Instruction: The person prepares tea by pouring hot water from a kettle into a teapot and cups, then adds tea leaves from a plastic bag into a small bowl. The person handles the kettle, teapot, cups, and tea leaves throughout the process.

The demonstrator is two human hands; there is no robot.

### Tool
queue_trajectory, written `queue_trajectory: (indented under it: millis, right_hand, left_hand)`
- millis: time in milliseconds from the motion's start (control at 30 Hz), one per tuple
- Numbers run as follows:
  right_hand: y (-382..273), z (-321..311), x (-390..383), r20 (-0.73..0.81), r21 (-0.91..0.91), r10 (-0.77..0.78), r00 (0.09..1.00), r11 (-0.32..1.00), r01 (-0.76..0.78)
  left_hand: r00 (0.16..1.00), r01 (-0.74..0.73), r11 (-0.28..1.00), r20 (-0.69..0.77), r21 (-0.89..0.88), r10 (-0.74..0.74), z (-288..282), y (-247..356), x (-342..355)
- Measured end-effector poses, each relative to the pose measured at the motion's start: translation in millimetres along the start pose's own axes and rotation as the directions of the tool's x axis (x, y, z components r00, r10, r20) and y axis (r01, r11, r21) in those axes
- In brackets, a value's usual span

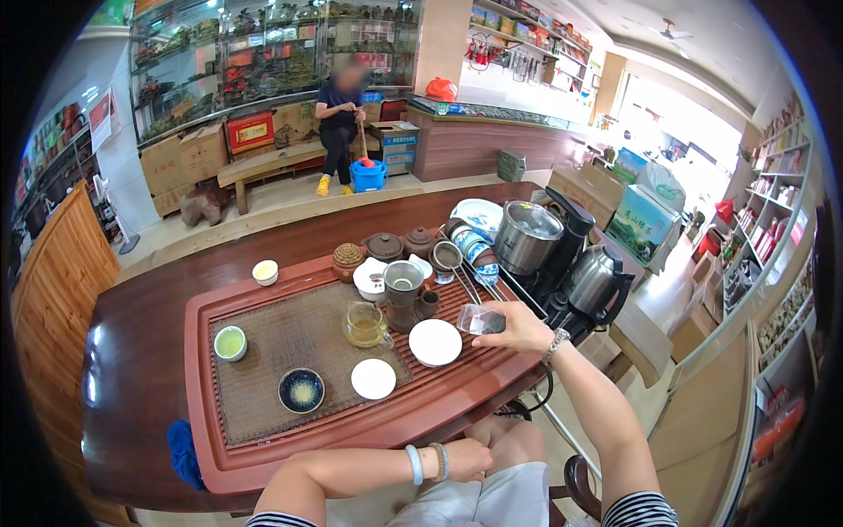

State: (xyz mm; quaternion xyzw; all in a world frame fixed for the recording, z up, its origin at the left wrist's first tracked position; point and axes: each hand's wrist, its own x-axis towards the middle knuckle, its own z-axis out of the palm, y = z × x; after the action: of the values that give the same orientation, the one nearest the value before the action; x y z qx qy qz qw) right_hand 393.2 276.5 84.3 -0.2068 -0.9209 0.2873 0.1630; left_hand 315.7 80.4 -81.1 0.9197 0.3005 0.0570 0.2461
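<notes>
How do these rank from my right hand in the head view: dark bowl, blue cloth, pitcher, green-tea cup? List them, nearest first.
From the right hand:
1. Pitcher: to its left, at the mat's right side.
2. Dark bowl: farther left, toward the person.
3. Green-tea cup: near the mat's left edge.
4. Blue cloth: farthest left, outside the tray.

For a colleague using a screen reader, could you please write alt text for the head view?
A person's right hand holds a small clear object over a reddish tea tray set with cups and a glass pitcher; the left hand is near the lap.
</notes>
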Motion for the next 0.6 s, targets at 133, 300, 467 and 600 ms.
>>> queue_trajectory:
  millis: [133, 300, 467, 600]
  right_hand:
    - [-19.5, -11.1, 20.9, 0.123, -0.142, -0.060, 0.991, 0.987, 0.077]
    - [7.4, 3.3, 40.0, 0.204, -0.220, -0.059, 0.977, 0.970, 0.105]
    - [12.3, 1.4, 49.3, 0.254, -0.244, -0.101, 0.962, 0.956, 0.165]
    - [-11.9, -7.6, 49.8, 0.221, -0.205, -0.185, 0.958, 0.951, 0.231]
  left_hand:
    - [0.989, -0.037, 0.999, -0.144, -0.028, 0.033, 14.3, -7.1, 0.5]
    - [0.995, 0.095, 0.995, 0.003, 0.013, -0.095, 5.7, -8.0, 0.6]
    - [0.990, 0.061, 0.998, -0.129, 0.018, -0.058, 5.1, -4.8, -5.5]
    - [0.991, 0.089, 0.996, -0.100, -0.017, -0.090, -3.1, -1.8, -7.5]
